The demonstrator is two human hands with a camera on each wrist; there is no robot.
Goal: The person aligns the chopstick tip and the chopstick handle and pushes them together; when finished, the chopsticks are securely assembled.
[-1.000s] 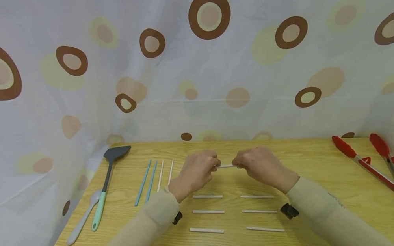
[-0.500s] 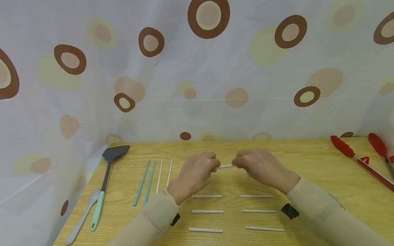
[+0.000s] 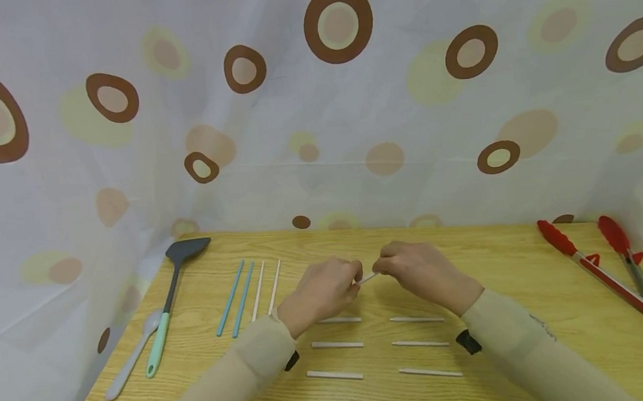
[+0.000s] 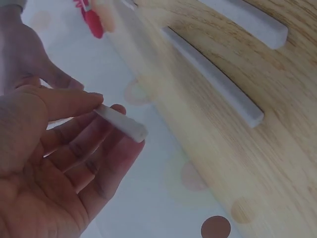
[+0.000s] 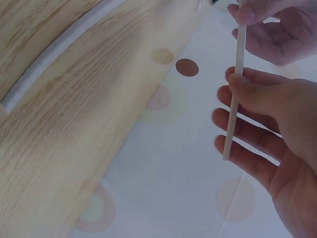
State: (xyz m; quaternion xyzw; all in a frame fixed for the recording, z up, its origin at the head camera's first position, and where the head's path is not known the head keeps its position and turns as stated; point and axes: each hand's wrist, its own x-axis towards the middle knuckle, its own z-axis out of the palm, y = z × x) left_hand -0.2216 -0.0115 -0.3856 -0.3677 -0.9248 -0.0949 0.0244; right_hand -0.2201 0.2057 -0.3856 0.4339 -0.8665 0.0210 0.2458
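Both hands hold one slim white chopstick (image 3: pixel 368 278) above the table's far part. My left hand (image 3: pixel 327 288) pinches its thicker, square end between thumb and fingers, as the left wrist view shows. On the other side, my right hand (image 3: pixel 421 273) pinches the thinner part with its thumb against the fingers. The thin end (image 5: pixel 228 148) lies across those fingers in the right wrist view. Below the hands, short white sticks lie in two columns, such as a left stick (image 3: pixel 338 345) and a right stick (image 3: pixel 420 344). The right ones show a narrower left tip.
Two blue chopsticks (image 3: pixel 230 298) and two white chopsticks (image 3: pixel 274 286) lie left of the hands. Farther left are a dark spatula (image 3: pixel 174 282) with a mint handle and a grey spoon (image 3: pixel 133 362). Red-tipped tongs (image 3: pixel 602 273) lie at the right. A patterned curtain (image 3: pixel 300 99) borders the table.
The chopstick has tilted from level, its right end now higher. My left hand has lowered slightly, and the right has shifted a little left. The sticks on the table have stayed put.
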